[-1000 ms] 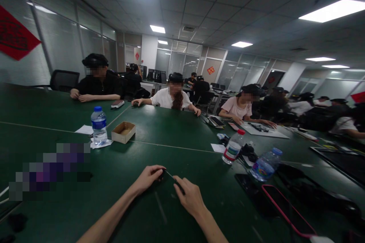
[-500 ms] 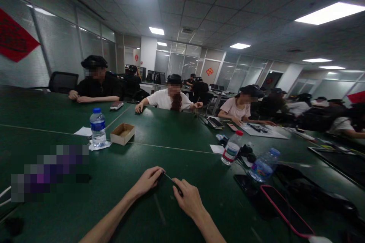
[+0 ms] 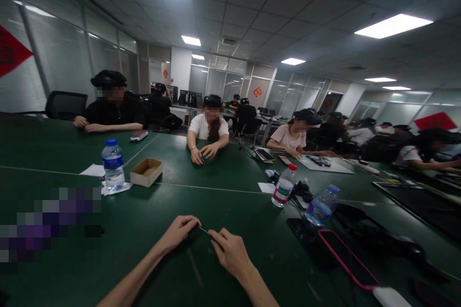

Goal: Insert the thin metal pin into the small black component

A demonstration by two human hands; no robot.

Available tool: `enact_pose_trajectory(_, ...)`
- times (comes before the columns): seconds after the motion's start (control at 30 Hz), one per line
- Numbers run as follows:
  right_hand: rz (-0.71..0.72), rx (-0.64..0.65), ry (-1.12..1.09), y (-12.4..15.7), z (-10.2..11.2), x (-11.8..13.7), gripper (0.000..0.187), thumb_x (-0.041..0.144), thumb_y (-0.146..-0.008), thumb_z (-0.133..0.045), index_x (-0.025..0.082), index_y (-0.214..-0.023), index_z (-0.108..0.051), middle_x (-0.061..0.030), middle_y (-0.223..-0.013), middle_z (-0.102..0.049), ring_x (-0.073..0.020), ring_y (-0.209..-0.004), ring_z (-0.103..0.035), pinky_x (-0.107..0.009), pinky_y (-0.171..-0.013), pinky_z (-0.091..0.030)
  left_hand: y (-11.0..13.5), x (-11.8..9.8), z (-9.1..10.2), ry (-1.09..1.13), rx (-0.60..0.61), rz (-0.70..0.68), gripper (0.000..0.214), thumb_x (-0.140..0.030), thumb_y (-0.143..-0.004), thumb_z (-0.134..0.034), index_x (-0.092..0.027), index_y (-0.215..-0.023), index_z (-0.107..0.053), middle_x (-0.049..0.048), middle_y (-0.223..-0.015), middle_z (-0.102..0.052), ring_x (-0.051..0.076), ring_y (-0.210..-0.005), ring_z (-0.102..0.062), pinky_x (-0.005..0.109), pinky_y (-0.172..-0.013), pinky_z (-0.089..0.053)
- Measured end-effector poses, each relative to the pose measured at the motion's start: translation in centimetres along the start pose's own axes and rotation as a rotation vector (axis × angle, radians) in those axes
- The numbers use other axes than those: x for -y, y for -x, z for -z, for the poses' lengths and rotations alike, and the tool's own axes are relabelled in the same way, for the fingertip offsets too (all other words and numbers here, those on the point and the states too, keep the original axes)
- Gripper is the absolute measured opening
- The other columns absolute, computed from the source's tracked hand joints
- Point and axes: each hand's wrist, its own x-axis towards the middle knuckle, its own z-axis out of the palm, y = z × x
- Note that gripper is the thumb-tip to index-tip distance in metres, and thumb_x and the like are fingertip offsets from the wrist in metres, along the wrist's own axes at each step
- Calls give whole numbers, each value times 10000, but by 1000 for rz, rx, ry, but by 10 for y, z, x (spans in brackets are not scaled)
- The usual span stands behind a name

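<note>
My left hand (image 3: 180, 231) is closed, thumb and fingers pinched around a small dark piece (image 3: 199, 224) that is mostly hidden by the fingers. My right hand (image 3: 230, 251) grips a screwdriver (image 3: 205, 230); only its thin metal shaft shows clearly, and the handle is covered by my fingers. The shaft's tip points left and meets the small dark piece at my left fingertips, though whether it sits in the piece is too small to tell. Both hands are held just above the green table (image 3: 151, 259), near its front.
An open cardboard box (image 3: 146, 172) and a blue-capped bottle (image 3: 113, 165) stand left. To the right are a red-capped bottle (image 3: 284, 186), another blue-capped bottle (image 3: 322, 206), a pink-edged phone (image 3: 348, 259) and dark cables. A person (image 3: 208, 127) sits opposite; several others are around.
The view has turned slightly right. My right fingers have shifted on the screwdriver and look more extended. The person opposite has brought both hands together on the table.
</note>
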Motion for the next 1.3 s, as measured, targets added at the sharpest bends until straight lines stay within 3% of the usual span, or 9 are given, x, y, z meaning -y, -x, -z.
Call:
enact_pose_trajectory(0.33,34,30,3,3,6,4,366,257,-923,-478,273,-1287,-511,-34,-921,-605,-109,-704,-563,-188,-586,-409,4,-4,6,46,126,46,528,-589,-828,-451,-106,-879,-657,-2,-657,-477,88,-541,-374,185,-481,-240)
enact_pose_trajectory(0.63,-47,31,-81,1,2,3,303,324,-951,-423,272,-1214,-564,-45,-966,-642,-150,-799,-617,-233,-677,-455,0,6,2,54,95,-15,576,-641,-830,-428,-116,-951,-630,-12,-656,-470,76,-516,-351,187,-468,-229)
enact_pose_trajectory(0.93,-77,49,-180,-1,6,2,338,314,-961,-375,235,-1267,-492,-65,-1126,-634,-190,-955,-623,-285,-806,-460,-4,3,0,79,112,-37,591,-659,-831,-407,-123,-944,-628,-1,-703,-485,79,-541,-358,179,-466,-228)
enact_pose_trajectory(1.1,-94,50,-214,-5,3,-2,215,311,-956,-395,243,-1112,-526,-12,-938,-652,-147,-808,-633,-233,-701,-448,-11,8,1,86,134,-25,586,-667,-820,-419,-129,-929,-627,-1,-708,-483,85,-564,-373,171,-476,-253)
enact_pose_trajectory(1.3,-57,-16,-97,-7,-6,2,262,324,-974,-345,237,-1079,-570,-40,-998,-621,-147,-843,-605,-231,-696,-450,-10,15,4,135,116,-18,561,-637,-817,-455,-122,-952,-630,-2,-706,-479,72,-537,-348,177,-465,-219)
